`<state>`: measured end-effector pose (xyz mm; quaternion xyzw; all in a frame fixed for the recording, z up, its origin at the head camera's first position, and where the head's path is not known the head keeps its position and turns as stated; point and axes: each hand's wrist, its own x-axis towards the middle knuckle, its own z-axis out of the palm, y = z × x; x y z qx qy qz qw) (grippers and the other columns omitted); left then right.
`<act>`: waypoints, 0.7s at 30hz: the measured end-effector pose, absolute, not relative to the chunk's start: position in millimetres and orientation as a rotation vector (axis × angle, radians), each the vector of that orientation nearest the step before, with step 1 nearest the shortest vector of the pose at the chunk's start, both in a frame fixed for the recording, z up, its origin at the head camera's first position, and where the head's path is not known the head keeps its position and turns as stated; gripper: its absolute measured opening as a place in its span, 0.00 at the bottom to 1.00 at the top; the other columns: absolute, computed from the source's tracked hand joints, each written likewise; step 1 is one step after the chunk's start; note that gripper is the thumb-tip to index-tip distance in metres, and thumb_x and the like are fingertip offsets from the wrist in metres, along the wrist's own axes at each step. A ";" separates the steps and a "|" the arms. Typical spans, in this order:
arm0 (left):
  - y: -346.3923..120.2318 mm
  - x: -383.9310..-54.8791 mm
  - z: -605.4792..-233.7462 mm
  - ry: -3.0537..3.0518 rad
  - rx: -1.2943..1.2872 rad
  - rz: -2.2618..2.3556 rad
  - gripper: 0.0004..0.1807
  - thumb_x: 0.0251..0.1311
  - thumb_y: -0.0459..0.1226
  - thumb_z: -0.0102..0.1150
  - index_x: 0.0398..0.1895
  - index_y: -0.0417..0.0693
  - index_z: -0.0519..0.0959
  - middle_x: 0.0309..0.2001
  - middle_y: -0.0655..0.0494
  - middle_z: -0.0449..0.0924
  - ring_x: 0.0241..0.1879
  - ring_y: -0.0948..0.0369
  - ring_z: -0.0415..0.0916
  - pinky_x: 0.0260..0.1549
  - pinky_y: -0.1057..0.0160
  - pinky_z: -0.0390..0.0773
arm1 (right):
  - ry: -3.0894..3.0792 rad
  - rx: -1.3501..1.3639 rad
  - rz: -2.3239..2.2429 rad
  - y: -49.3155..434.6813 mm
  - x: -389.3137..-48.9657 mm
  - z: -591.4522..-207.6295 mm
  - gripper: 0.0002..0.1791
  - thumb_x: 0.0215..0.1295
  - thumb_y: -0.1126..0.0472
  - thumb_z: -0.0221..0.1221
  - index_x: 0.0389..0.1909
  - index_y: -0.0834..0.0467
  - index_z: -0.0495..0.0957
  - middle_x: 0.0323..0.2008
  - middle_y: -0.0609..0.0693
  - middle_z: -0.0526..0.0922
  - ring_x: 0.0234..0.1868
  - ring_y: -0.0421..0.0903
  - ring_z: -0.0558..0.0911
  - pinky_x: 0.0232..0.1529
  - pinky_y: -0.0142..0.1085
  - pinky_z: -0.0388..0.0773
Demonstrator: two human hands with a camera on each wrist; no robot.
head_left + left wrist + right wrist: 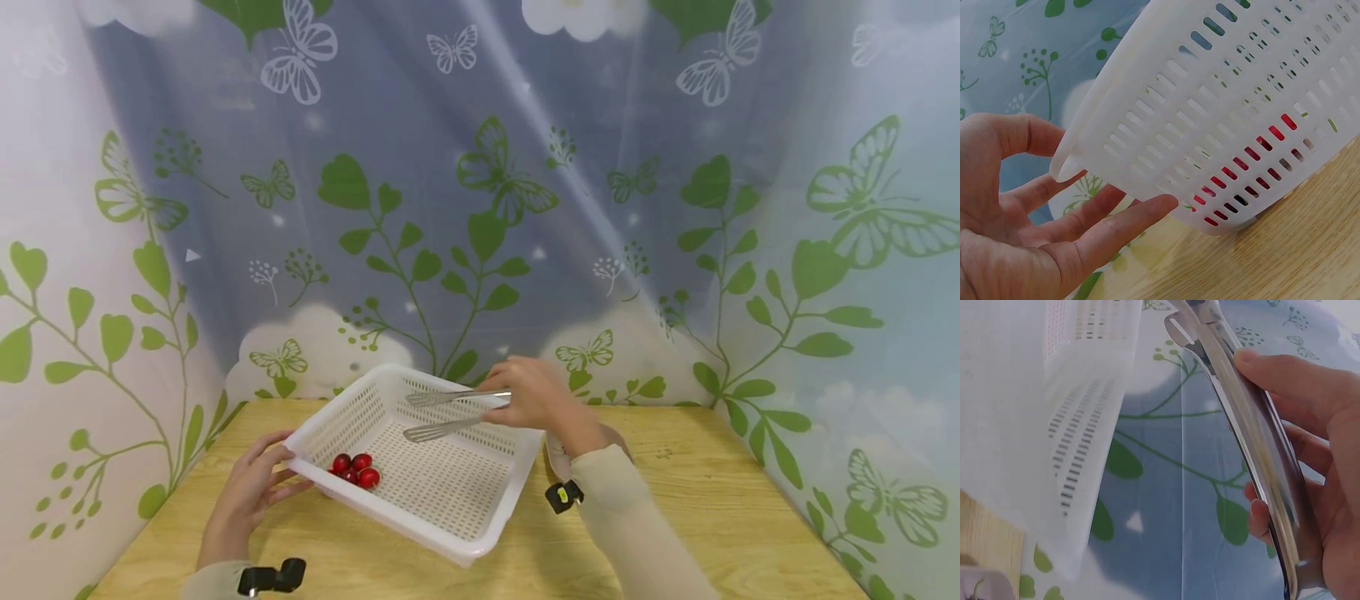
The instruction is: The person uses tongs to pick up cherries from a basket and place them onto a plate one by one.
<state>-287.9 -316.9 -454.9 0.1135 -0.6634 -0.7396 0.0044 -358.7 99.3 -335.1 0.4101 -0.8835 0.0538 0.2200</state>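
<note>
A white perforated plastic basket [450,500] stands at an angle on the table. Its left corner is held by my left hand [243,492], with fingers at the rim and along the outer wall in the left wrist view. Several round, glossy dark-red fruits like cherries [367,477] lie together inside at that corner; red shows through the slots in the left wrist view. My right hand [528,392] grips metal tongs [1266,462] over the basket's far right side. The tongs' slotted tips point left above the basket floor, spread apart.
A pale dish [985,584] with a green stem showing sits right of the basket, mostly behind my right wrist in the head view. The wooden table [697,500] ends at a printed curtain [420,208] with leaves and butterflies, which also hangs at both sides.
</note>
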 end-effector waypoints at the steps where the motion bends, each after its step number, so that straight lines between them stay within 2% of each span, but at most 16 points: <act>1: -317.1 -287.8 -455.2 -2.077 0.356 -2.318 0.27 0.72 0.34 0.48 0.73 0.49 0.62 0.60 0.49 0.68 0.43 0.61 0.84 0.51 0.54 0.91 | -2.458 1.137 0.146 95.9 -359.2 -335.0 0.18 0.57 0.43 0.73 0.47 0.45 0.90 0.47 0.42 0.89 0.44 0.44 0.85 0.35 0.34 0.85; 5: -318.4 -286.9 -455.7 -2.063 0.358 -2.332 0.25 0.73 0.34 0.48 0.71 0.51 0.64 0.57 0.51 0.68 0.43 0.61 0.84 0.51 0.54 0.91 | -2.518 1.144 0.142 81.1 -360.6 -333.0 0.19 0.59 0.42 0.72 0.48 0.44 0.90 0.49 0.42 0.89 0.47 0.44 0.85 0.41 0.39 0.88; 11: -318.4 -286.2 -454.7 -2.066 0.355 -2.334 0.26 0.73 0.34 0.48 0.73 0.49 0.62 0.58 0.50 0.67 0.43 0.61 0.83 0.51 0.54 0.91 | -2.588 1.182 0.152 58.7 -361.9 -327.0 0.18 0.60 0.43 0.71 0.50 0.43 0.89 0.51 0.43 0.89 0.49 0.46 0.86 0.41 0.44 0.89; 16: -317.4 -287.3 -454.6 -2.072 0.367 -2.325 0.26 0.73 0.34 0.48 0.73 0.48 0.62 0.60 0.49 0.67 0.43 0.60 0.83 0.51 0.54 0.91 | -2.628 1.192 0.157 41.3 -364.8 -326.9 0.18 0.59 0.43 0.72 0.49 0.43 0.89 0.53 0.43 0.89 0.52 0.46 0.87 0.46 0.43 0.90; 21: -316.8 -287.9 -454.6 -2.079 0.358 -2.318 0.26 0.73 0.34 0.48 0.72 0.49 0.62 0.60 0.48 0.67 0.44 0.60 0.83 0.51 0.53 0.91 | -2.673 1.186 0.164 25.0 -368.1 -330.1 0.17 0.59 0.43 0.72 0.48 0.42 0.90 0.54 0.41 0.88 0.51 0.44 0.87 0.45 0.40 0.90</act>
